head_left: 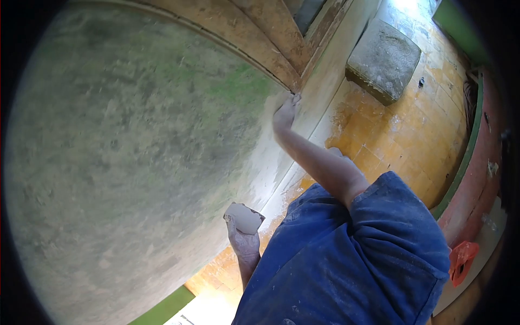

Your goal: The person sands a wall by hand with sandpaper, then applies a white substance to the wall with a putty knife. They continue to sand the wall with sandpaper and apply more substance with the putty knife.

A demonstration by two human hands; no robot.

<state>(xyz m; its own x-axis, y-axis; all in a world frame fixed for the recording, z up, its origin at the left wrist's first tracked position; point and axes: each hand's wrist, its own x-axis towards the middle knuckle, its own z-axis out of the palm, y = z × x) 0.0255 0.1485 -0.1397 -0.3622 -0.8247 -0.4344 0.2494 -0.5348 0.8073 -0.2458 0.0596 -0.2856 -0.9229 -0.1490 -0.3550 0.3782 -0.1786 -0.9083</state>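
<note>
Board: your flat board (262,219) sits low beside the wall, in front of your blue shirt (346,265); it is small and angular, with a dark edge showing at its right corner.
Paste on board: the pale grey-white paste (245,218) covers most of the face turned up to you, thick and smooth-looking, and reaches close to the rim.
Left hand: your left hand (245,241) has hold of the board from below, fingers wrapped part-way around it, the skin dusted with pale residue.
Right hand: your right hand (286,115) is up at the wall, its fingers drawn together at the lower corner of the brown wooden frame (265,32); you cannot tell whether they grip anything.
Wall: the wall (141,141) beside you is mottled grey, pitted and rough, with a green patch (238,81) near the frame and a whiter, smoother strip (268,157) below your right hand.
Floor: the yellow-orange tiles (411,135) carry white smears, and a grey, dusty block (384,62) stands near the wall's foot.
</note>
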